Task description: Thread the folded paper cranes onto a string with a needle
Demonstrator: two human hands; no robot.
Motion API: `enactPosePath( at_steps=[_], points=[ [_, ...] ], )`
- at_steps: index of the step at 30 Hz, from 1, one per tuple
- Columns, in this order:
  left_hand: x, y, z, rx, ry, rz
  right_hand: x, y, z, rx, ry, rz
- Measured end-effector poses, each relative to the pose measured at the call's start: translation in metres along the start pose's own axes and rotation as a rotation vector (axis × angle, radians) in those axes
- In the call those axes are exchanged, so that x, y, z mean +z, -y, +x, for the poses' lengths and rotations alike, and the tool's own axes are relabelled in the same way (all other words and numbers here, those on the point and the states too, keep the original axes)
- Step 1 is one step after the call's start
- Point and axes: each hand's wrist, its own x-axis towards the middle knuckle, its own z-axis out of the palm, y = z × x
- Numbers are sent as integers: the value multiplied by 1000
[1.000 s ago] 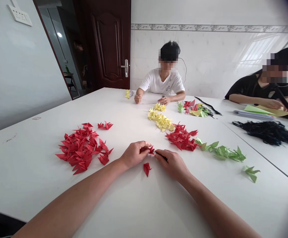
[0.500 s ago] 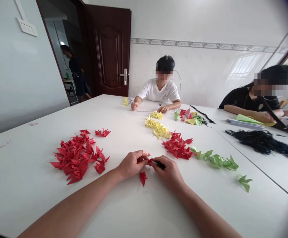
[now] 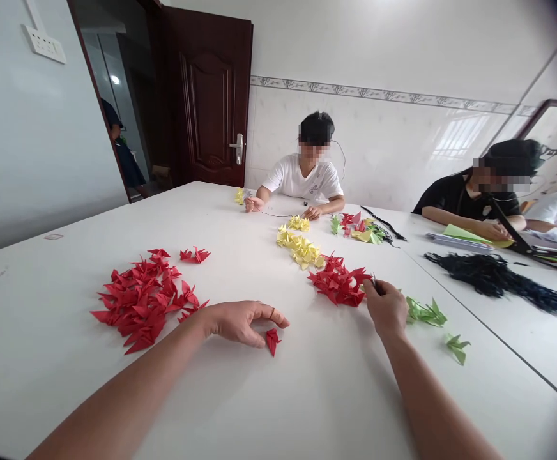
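My left hand (image 3: 244, 322) is open above the table, thumb and fingers spread around a single red paper crane (image 3: 273, 342), with no clear contact. A ring sits on one of its fingers. My right hand (image 3: 388, 306) is closed at the right end of a heap of red paper cranes (image 3: 338, 284). A small dark tool with a thin metal tip (image 3: 373, 280) pokes out of its grip; its kind is unclear. Red paper shows at those fingertips, but whether they pinch it I cannot tell. Green paper cranes (image 3: 427, 313) lie just right of this hand, partly hidden by it.
A larger red crane pile (image 3: 144, 297) lies at left on the white table (image 3: 326, 396). Yellow cranes (image 3: 302, 249) are farther back. Black cords (image 3: 503, 281) and papers (image 3: 460, 236) lie at right. One person in white (image 3: 305, 182) sits opposite; another in black (image 3: 455, 195) sits at right.
My right hand has moved right and away from my left, to the red heap, still with the dark tool. My left hand has let go of the red paper piece and opened.
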Motion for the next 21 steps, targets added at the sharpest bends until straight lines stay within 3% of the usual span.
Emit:
enactPosePath(
  at_steps=[3,7,11,13,15,18,21],
  points=[
    [5,-1,3,3,-16,6,4,-1,-1,25,46,25],
    [11,9,12,-68,-27,-165,5,1,-2,55,23,71],
    [19,16,20,-85,-216,-276,5,16,-16,-8,38,153],
    [21,17,23,-81,-332,-281,7,30,-32,-85,158,278],
    [23,18,26,-77,-401,-289,10,45,-50,-179,368,389],
    [23,20,29,-47,-448,-330,12,62,-77,-332,626,317],
    [22,24,30,-2,-452,-355,11,71,-93,-462,729,203]
  ],
)
